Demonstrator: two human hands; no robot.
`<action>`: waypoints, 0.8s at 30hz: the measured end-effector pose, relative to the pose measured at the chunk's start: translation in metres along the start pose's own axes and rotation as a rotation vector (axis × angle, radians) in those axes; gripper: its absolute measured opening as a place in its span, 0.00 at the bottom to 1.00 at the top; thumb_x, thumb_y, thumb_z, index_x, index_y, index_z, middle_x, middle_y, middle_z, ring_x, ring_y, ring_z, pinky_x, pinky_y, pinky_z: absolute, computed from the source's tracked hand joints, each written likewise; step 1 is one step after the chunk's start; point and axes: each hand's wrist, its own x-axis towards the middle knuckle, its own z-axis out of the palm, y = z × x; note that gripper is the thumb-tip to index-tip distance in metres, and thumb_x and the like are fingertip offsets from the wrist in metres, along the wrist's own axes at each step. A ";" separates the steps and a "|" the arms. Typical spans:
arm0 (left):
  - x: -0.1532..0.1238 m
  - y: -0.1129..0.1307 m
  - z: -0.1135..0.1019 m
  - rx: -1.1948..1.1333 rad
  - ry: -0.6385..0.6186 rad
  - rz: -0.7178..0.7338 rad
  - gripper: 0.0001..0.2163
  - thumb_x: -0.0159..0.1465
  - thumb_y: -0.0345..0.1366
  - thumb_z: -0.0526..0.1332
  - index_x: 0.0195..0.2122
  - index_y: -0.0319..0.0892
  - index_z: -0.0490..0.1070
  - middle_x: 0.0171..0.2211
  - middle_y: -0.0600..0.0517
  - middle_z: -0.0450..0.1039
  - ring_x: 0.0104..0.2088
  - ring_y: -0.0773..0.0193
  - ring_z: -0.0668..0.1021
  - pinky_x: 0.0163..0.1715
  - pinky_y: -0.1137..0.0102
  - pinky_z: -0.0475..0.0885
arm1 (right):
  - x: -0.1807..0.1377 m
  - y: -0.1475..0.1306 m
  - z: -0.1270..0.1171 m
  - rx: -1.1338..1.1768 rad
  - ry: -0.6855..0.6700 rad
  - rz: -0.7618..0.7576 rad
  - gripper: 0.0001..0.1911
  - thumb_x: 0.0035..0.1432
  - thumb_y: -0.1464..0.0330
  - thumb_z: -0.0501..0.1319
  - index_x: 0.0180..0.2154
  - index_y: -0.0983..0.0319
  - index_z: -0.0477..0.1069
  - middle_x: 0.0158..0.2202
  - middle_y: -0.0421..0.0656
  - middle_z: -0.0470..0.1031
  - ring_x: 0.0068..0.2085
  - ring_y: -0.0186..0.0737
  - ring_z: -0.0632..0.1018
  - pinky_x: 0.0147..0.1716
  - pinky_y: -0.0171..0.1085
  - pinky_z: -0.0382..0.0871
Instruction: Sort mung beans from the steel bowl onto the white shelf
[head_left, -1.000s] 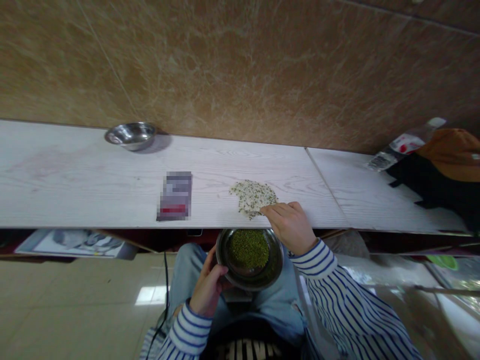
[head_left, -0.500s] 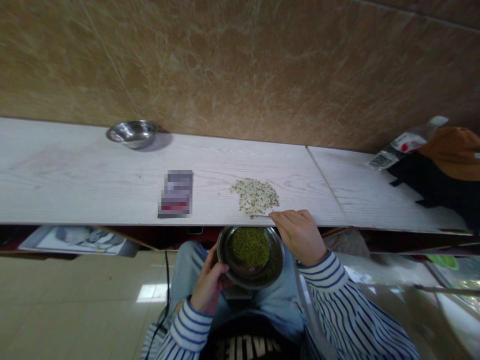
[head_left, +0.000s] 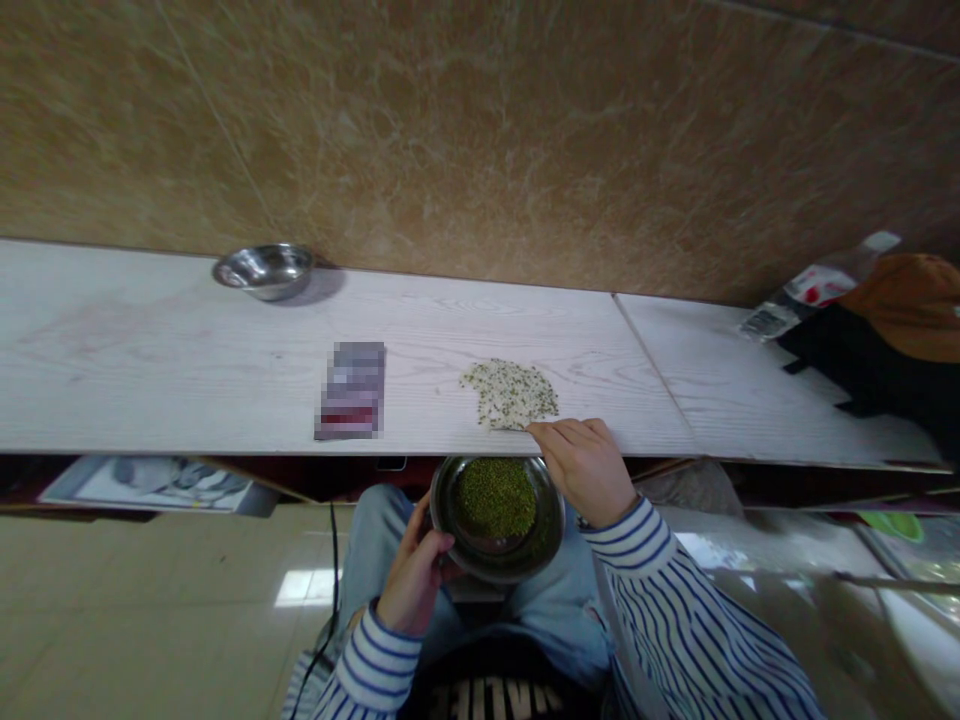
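Note:
My left hand grips the left rim of a steel bowl held over my lap, just under the table's front edge. Small green beans, like mung beans, cover much of its bottom. On the white tabletop lies a thin spread of white grains mixed with green beans. My right hand, fingers closed, pinches a thin metal tool whose tip lies at the near edge of this spread. Most of the tool is hidden by the fingers, so its kind does not show.
An empty steel bowl stands at the back left by the wall. A blurred packet-like rectangle lies left of the grains. At the right are a plastic bottle and a black and brown cloth item. An open drawer sits below the tabletop.
My right hand has shifted a little to the left along the near edge of the grains, with the thin tool. The left hand and its bowl have hardly moved.

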 end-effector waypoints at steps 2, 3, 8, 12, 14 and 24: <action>0.001 0.000 -0.001 -0.002 0.013 0.002 0.30 0.46 0.29 0.61 0.53 0.48 0.63 0.36 0.54 0.72 0.30 0.65 0.72 0.27 0.69 0.69 | 0.002 0.003 0.000 -0.008 0.018 0.011 0.10 0.61 0.73 0.54 0.43 0.60 0.70 0.37 0.42 0.78 0.40 0.37 0.74 0.38 0.38 0.54; 0.002 -0.001 -0.001 -0.001 0.018 0.004 0.29 0.46 0.29 0.61 0.52 0.48 0.64 0.36 0.54 0.72 0.29 0.65 0.72 0.27 0.69 0.69 | 0.002 0.004 0.000 -0.013 0.031 0.015 0.10 0.61 0.73 0.54 0.43 0.60 0.70 0.37 0.42 0.78 0.39 0.36 0.74 0.37 0.38 0.54; 0.005 -0.005 -0.005 0.017 -0.009 0.008 0.28 0.48 0.29 0.61 0.53 0.50 0.63 0.37 0.54 0.71 0.29 0.65 0.72 0.25 0.70 0.68 | 0.002 0.008 0.000 -0.041 0.088 0.055 0.11 0.61 0.73 0.53 0.44 0.61 0.70 0.37 0.43 0.78 0.39 0.36 0.74 0.37 0.38 0.54; 0.005 -0.006 -0.006 0.012 -0.014 0.000 0.28 0.48 0.29 0.61 0.53 0.50 0.63 0.40 0.53 0.71 0.30 0.66 0.72 0.26 0.70 0.69 | 0.001 0.006 0.000 -0.047 0.044 0.039 0.11 0.61 0.73 0.53 0.44 0.60 0.70 0.38 0.43 0.78 0.40 0.37 0.74 0.38 0.38 0.54; 0.005 -0.005 -0.005 0.006 -0.023 -0.002 0.29 0.48 0.28 0.60 0.53 0.50 0.63 0.41 0.52 0.71 0.31 0.65 0.73 0.26 0.70 0.70 | -0.001 0.004 -0.001 -0.022 0.019 0.019 0.11 0.61 0.73 0.54 0.44 0.60 0.70 0.39 0.42 0.77 0.41 0.37 0.73 0.38 0.38 0.54; 0.002 -0.005 -0.004 0.014 -0.029 -0.002 0.28 0.48 0.29 0.60 0.52 0.51 0.63 0.38 0.54 0.72 0.31 0.65 0.73 0.28 0.69 0.70 | -0.011 0.006 -0.005 -0.019 0.049 0.052 0.11 0.61 0.74 0.53 0.44 0.61 0.70 0.38 0.43 0.77 0.40 0.36 0.74 0.38 0.38 0.54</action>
